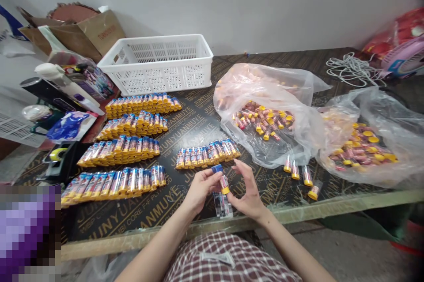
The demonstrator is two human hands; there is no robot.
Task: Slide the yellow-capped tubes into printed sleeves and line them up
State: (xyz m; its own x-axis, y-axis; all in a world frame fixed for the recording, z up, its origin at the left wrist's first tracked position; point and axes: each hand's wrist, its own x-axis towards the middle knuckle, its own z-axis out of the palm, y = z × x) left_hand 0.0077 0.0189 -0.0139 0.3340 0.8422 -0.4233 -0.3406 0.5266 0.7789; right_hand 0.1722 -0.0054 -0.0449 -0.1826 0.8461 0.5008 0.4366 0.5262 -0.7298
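Observation:
Between the fingers and thumb of my left hand [201, 189] is a small clear tube [224, 181] with a blue top, a printed label and a yellow cap at its lower end. My right hand [247, 193] is just right of it, fingers apart and curved. Its thumb is close to the yellow cap; whether it touches, I cannot tell. Below the tube, near the table's front edge, lies a small pile of clear printed wrappers [222, 206], partly covered by my left hand. Just beyond my hands is a row of similar blue-and-yellow labelled tubes [207, 154].
Several stacked rows of labelled tubes [122, 149] lie at left, below a white plastic basket [162, 72]. Right of my hands stand a few unlabelled tubes [306, 176]. Two clear plastic bags [265, 83] hold loose tubes. A coiled cable [353, 69] and pink fan [404, 57] are far right.

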